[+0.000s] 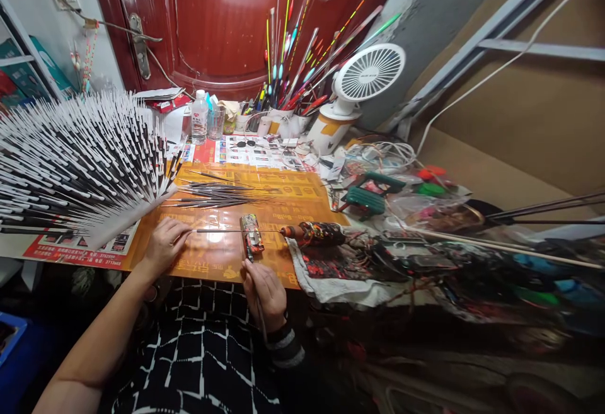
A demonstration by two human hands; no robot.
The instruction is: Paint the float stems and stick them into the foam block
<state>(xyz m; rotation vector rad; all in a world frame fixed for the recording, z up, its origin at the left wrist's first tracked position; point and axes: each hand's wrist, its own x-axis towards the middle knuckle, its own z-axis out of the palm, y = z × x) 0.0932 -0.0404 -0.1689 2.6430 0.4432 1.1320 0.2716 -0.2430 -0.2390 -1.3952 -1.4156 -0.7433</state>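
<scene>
My left hand [166, 241] pinches the pale end of a thin fishing float [220, 231], which lies level across the orange table mat. Its far end reaches the tip of a paint-spattered rotary tool [321, 233] on the right. Below the float, my right hand [265, 291] is closed around a slim paintbrush [259, 307], its handle slanting down past the wrist. The brush tip is near a small paint-crusted block [251, 236] lying under the float; I cannot tell whether they touch. More dark floats [217, 193] lie in a pile behind my left hand.
A dense fan of white-tipped floats [85, 162] stands in a white foam board [135, 215] on the left. A plastic bottle [199, 118], a small white fan [368, 74] and cups of colourful floats line the back. A stained cloth [340, 288] and tangled clutter cover the right.
</scene>
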